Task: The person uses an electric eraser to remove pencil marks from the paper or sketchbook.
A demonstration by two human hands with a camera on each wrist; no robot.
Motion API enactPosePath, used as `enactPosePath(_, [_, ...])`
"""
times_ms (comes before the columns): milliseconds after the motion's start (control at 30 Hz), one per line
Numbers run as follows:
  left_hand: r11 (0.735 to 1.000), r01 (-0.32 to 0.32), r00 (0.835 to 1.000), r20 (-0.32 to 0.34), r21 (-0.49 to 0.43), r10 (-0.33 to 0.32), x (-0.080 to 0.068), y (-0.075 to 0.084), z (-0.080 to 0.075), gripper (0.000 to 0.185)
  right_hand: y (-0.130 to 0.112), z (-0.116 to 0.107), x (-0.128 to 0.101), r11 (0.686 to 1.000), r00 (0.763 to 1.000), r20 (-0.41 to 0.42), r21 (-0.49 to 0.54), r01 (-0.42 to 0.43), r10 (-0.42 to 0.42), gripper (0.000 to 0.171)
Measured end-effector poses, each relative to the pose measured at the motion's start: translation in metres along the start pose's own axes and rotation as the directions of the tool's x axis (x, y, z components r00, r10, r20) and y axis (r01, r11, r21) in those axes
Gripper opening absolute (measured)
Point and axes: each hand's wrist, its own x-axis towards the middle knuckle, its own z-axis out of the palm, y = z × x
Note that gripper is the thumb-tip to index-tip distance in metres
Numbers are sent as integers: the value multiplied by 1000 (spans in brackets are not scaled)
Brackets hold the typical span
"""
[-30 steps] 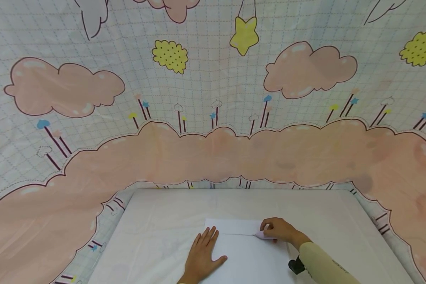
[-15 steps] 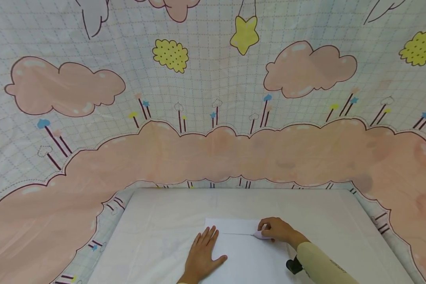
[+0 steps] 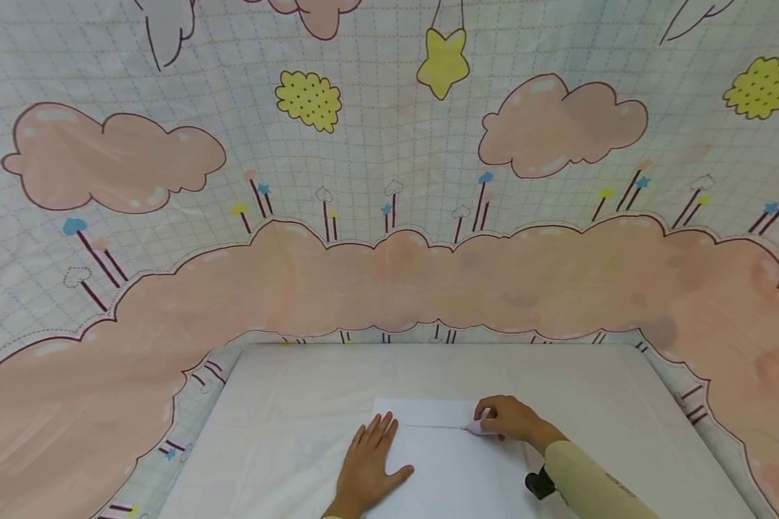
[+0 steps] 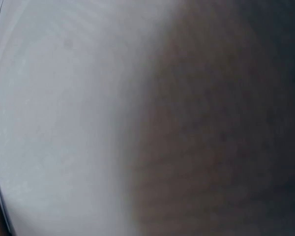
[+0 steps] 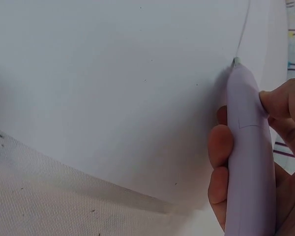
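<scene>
A white sheet of paper (image 3: pixel 454 468) lies on the white table (image 3: pixel 285 389), with a thin drawn line (image 3: pixel 431 426) running across its far part. My left hand (image 3: pixel 371 465) rests flat on the paper's left side, fingers straight. My right hand (image 3: pixel 509 419) grips a pale lilac pen (image 3: pixel 477 429), and the pen's tip touches the right end of the line. In the right wrist view the pen (image 5: pixel 247 147) is pinched between thumb and fingers (image 5: pixel 221 147), its tip on the paper (image 5: pixel 113 83). The left wrist view is a blur of paper and skin.
A cloth backdrop (image 3: pixel 389 216) printed with pink clouds and yellow stars hangs behind and around the table. A dark wrist-camera mount (image 3: pixel 540 484) sits on my right sleeve. Bare table cloth (image 5: pixel 64 206) shows beside the paper.
The pen and right hand have barely shifted along the line; the head view has moved a little. My left hand stays flat on the paper.
</scene>
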Motion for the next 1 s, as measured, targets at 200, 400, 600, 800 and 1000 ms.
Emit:
enactPosePath(200, [1000,-11,999,-36,-17,10,-2,1,-2,90,-3,2,2,1000,1000,6,16,8,-8,9])
enactPosePath(400, [999,-22,998,-59,-25,21,-2,2,-4,88,-9,5,4,1000,1000,-1,12,6,-6,9])
enactPosePath(600, [1000,-11,1000,-24,-20,10,-1,2,-5,89,-8,4,3,1000,1000,-10,2,-5,5,9])
enactPosePath(800, [1000,-2,1000,0,-17,2,0,1,-4,91,-2,1,1,1000,1000,-11,-2,-3,3,9])
enactPosePath(1000, [1000,-9,1000,-14,-11,8,-1,0,-2,91,-1,1,1,1000,1000,0,31,5,-5,9])
